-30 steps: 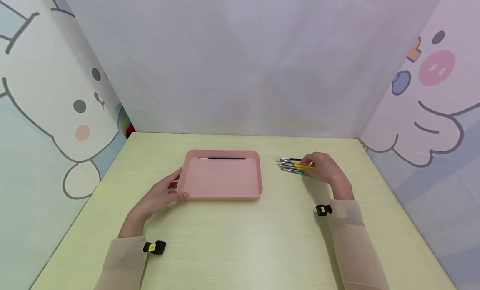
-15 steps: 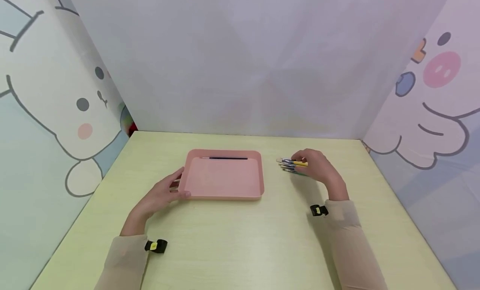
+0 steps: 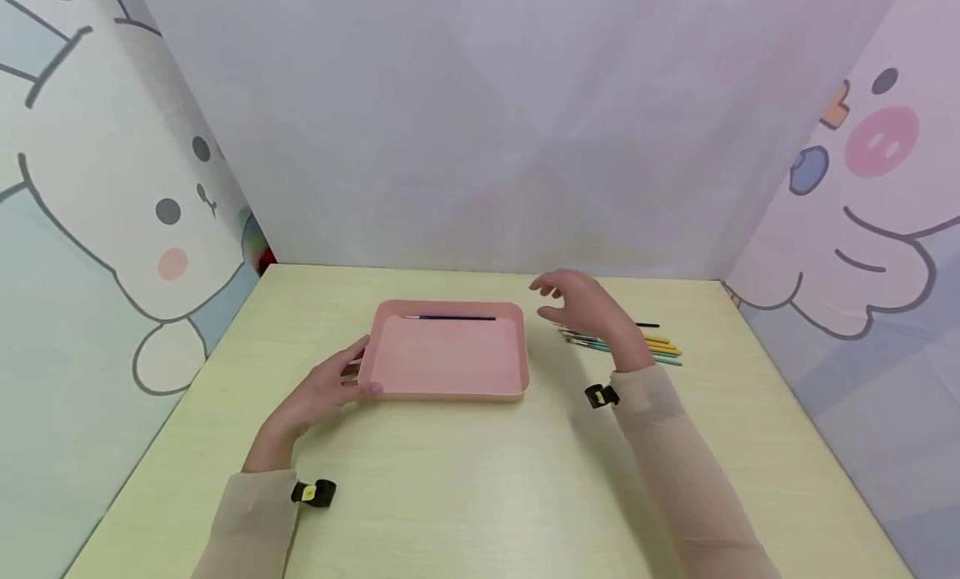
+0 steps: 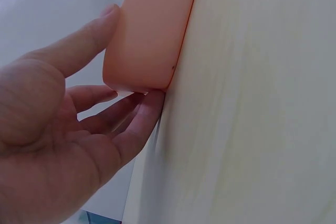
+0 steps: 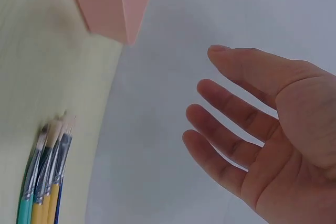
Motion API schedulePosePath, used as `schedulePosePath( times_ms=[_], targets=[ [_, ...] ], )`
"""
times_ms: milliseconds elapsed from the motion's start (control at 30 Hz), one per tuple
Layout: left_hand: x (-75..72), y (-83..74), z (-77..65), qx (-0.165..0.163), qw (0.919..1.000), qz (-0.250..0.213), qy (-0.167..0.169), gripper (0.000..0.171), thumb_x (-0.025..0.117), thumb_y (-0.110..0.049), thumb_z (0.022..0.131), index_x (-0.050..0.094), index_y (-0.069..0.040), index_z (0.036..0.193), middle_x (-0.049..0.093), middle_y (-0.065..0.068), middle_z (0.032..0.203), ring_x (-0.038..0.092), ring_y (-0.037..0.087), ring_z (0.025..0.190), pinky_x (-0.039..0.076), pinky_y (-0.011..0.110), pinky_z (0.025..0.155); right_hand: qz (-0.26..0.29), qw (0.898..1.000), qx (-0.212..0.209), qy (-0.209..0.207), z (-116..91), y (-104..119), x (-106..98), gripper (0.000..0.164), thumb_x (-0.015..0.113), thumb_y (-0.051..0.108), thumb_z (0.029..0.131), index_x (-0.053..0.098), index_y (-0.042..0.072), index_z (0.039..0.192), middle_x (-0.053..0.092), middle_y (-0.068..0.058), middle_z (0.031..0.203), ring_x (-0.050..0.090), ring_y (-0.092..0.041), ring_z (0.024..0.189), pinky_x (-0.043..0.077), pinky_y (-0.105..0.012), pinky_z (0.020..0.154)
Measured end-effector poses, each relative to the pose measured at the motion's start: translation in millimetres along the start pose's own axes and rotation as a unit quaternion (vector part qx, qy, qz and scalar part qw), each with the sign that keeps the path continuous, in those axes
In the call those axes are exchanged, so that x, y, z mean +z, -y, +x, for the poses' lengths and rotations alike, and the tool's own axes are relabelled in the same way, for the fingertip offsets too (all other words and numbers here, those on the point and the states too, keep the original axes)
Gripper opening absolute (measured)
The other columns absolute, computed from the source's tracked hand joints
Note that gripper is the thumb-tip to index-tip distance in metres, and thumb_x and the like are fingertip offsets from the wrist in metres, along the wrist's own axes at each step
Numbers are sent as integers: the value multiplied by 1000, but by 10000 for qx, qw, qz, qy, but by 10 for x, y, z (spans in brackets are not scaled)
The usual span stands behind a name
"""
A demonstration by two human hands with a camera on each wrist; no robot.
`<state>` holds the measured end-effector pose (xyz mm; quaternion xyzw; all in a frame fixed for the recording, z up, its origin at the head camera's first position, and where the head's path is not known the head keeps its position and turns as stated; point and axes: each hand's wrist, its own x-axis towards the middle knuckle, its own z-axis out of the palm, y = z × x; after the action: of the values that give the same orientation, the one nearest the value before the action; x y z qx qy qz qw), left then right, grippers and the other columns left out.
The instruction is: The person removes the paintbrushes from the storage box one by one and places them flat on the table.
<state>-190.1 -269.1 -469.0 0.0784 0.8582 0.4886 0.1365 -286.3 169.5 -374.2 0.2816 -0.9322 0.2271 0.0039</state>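
Note:
A pink tray (image 3: 446, 358) stands on the table with one dark-handled paintbrush (image 3: 457, 318) lying along its far side. My left hand (image 3: 324, 389) holds the tray's near left corner; in the left wrist view the thumb presses the front wall (image 4: 149, 30) and the fingertips touch the left side. Raised over the table between tray and brushes, my right hand (image 3: 581, 302) has relaxed, spread fingers and nothing in them. Below and behind it lies a bundle of paintbrushes (image 3: 663, 347) with yellow, green and dark handles, partly hidden by the hand and wrist. Their bristle ends (image 5: 55, 135) point toward the tray.
The pale wooden table (image 3: 450, 487) ends at a plain light backdrop (image 3: 480, 146). Side panels printed with cartoon animals (image 3: 165, 229) stand left and right. A black wrist camera (image 3: 602, 396) sits at each sleeve.
My right hand has let go of the paintbrushes, risen and moved left toward the tray. The brushes lie on the table with their handles uncovered. My left hand stays at the tray.

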Motion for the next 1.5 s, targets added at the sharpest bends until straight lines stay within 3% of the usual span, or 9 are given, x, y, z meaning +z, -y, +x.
schedulePosePath(
  times_ms=[233, 533, 800, 1067, 1267, 1333, 1400, 1500],
  targets=[
    [2, -2, -4, -30, 10000, -23, -14, 95, 79, -34, 98, 20, -21, 172, 38, 16, 168, 42, 43, 149, 44, 63, 114, 377, 9987, -217, 259, 295, 263, 74, 41, 78, 17, 99, 68, 9, 138, 70, -8, 133, 67, -27, 114, 55, -46, 99],
    [-5, 13, -4, -40, 10000, -36, -13, 96, 79, -34, 98, 20, -20, 172, 39, 16, 167, 42, 43, 149, 45, 62, 114, 579, 9950, -479, 661, 678, 597, 266, 44, 74, 16, 101, 65, 7, 143, 69, -12, 135, 68, -30, 120, 54, -43, 104],
    [-6, 25, -8, -47, 10000, -52, -11, 95, 79, -32, 99, 20, -21, 172, 39, 17, 167, 42, 43, 149, 46, 62, 113, 662, 9876, -578, 1303, 926, 693, 528, 49, 68, 14, 103, 59, 6, 150, 64, -14, 144, 64, -34, 131, 53, -39, 107],
    [-5, 10, 0, -104, 9999, -25, -14, 94, 78, -33, 99, 20, -22, 172, 39, 17, 167, 42, 44, 149, 45, 62, 114, 707, 9771, -367, 1974, 1033, 728, 728, 54, 69, 16, 104, 54, 4, 155, 60, -16, 150, 60, -31, 135, 51, -44, 110],
    [-10, 20, -4, -73, 10000, -51, 13, 94, 78, -33, 99, 19, -23, 172, 39, 17, 166, 42, 43, 149, 44, 63, 114, 433, 9730, -259, 2251, 1085, 747, 848, 56, 68, 18, 105, 51, 5, 157, 57, -13, 155, 56, -29, 140, 46, -43, 115],
    [-9, 20, -3, -51, 10000, -52, 20, 94, 78, -33, 99, 19, -22, 172, 39, 18, 166, 42, 44, 149, 44, 63, 114, 335, 9728, -261, 2279, 1097, 751, 882, 54, 67, 18, 105, 53, 6, 156, 58, -11, 153, 57, -26, 135, 46, -39, 112],
    [-7, 13, -1, -28, 10000, -54, 21, 94, 78, -33, 99, 19, -21, 172, 39, 18, 167, 41, 44, 149, 44, 63, 115, 306, 9726, -273, 2290, 1106, 751, 915, 49, 65, 17, 105, 58, 7, 152, 63, -11, 141, 59, -24, 119, 47, -35, 103],
    [-5, 0, -4, -11, 10000, -71, 25, 94, 77, -31, 100, 19, -21, 172, 38, 18, 167, 41, 44, 150, 43, 63, 115, 430, 9710, -141, 2348, 1100, 762, 947, 44, 60, 14, 104, 62, 8, 148, 64, -11, 110, 54, -21, 93, 43, -33, 86]
  ],
)
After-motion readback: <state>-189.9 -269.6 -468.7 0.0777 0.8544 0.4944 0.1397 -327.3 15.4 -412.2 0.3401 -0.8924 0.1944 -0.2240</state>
